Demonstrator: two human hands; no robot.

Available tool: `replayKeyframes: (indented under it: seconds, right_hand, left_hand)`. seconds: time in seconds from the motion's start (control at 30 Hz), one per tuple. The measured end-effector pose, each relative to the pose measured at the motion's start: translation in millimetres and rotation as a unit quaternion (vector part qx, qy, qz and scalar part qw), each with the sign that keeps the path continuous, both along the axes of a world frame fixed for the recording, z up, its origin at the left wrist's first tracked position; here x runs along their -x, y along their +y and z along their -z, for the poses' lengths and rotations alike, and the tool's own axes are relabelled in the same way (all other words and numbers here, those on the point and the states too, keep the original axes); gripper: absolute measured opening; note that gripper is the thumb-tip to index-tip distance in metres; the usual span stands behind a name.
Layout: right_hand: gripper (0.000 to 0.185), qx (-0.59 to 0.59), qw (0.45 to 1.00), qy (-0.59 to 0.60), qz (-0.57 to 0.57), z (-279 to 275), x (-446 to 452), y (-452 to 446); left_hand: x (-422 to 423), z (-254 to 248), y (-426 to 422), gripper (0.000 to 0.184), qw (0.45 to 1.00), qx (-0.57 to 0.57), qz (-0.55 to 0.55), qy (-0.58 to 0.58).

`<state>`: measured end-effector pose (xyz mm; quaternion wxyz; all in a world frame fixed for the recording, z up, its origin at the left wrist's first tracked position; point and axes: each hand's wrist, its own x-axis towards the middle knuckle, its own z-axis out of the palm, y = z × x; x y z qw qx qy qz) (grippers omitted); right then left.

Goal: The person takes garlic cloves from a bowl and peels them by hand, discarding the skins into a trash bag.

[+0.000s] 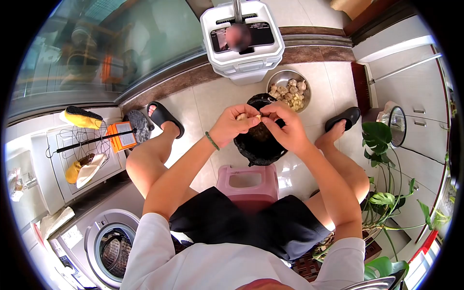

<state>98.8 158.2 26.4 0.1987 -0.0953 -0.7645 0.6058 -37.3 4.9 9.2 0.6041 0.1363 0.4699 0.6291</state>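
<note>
My left hand is closed around a pale garlic clove. Its thumb and index finger reach toward my right hand, whose fingertips pinch a small pale bit at the same spot. Both hands meet above a bin lined with a black bag, and dark scraps show inside it. Just beyond my right hand, a steel bowl on the floor holds whole garlic bulbs and loose peeled cloves.
A pink plastic stool stands between my legs. Ahead is a white and grey bucket with a phone on top. A washing machine is at the left, and a leafy plant stands at the right near white cabinets.
</note>
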Motion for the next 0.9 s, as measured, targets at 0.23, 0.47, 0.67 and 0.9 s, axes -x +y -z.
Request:
replayKeyframes:
  seconds: [0.23,0.47,0.67,0.9]
  right_hand:
    - [0.016,-0.063,0.997,0.021,-0.027,-2.2,3.3,4.5]
    - [0.015,-0.141,0.989,0.012,-0.043,-10.3,6.1,5.4]
    - [0.017,-0.233,0.971,0.003,-0.051,-9.8,5.4,3.9]
    - [0.021,-0.277,0.958,0.018,-0.065,-5.5,6.8,4.7]
  left_hand:
    - [1.7,5.4,-0.8,0.023,1.000,0.007,-0.006,-0.026]
    - [3.8,2.5,-1.5,0.024,0.998,-0.001,-0.013,-0.058]
    - [1.5,6.0,-2.6,0.022,0.992,-0.002,-0.013,-0.123]
    - [-0.5,2.4,-4.3,0.017,0.990,0.013,-0.005,-0.138]
